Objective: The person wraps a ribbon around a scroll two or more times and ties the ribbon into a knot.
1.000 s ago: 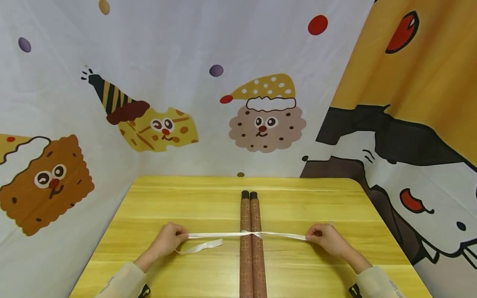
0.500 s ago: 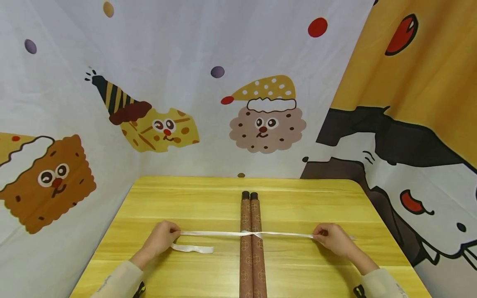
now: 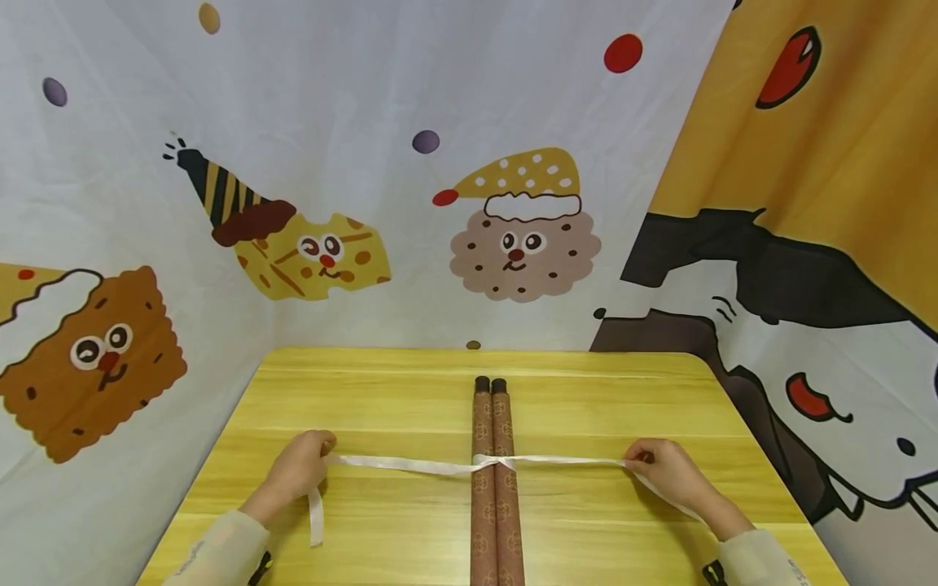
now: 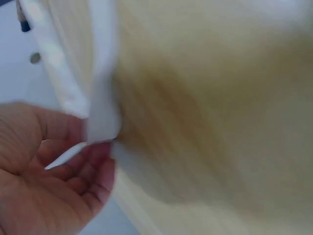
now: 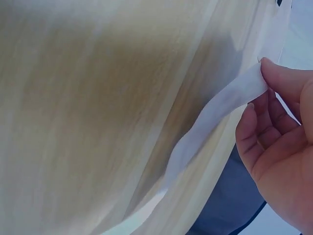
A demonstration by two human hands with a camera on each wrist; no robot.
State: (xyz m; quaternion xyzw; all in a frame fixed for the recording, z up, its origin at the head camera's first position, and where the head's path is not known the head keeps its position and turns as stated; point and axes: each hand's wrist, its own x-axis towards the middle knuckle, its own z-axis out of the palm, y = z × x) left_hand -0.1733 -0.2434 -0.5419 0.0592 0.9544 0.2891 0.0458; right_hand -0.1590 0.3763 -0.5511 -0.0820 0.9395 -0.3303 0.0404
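Two brown patterned scrolls [image 3: 484, 505] with black end knobs lie side by side on the table, pointing away from me. A white ribbon [image 3: 410, 465] goes round both and crosses on top of them. Out to the left, my left hand [image 3: 296, 465] pinches one side of it, and a short tail hangs below that hand. On the opposite side, my right hand [image 3: 668, 470] pinches the other side between thumb and finger; its tail trails toward the wrist. In the right wrist view, the ribbon tail [image 5: 195, 139] drops from the fingertips. The left wrist view is blurred around the ribbon [image 4: 103, 112].
The yellow wood-grain table [image 3: 381, 391] has rounded far corners. A white cloth printed with cartoon food [image 3: 523, 244] hangs behind it, and a printed cartoon animal cloth [image 3: 828, 342] hangs along the right side.
Both hands have moved outward, the left one further left and the right one further right. The ribbon's crossing on the scrolls looks tighter, and the left tail now hangs downward.
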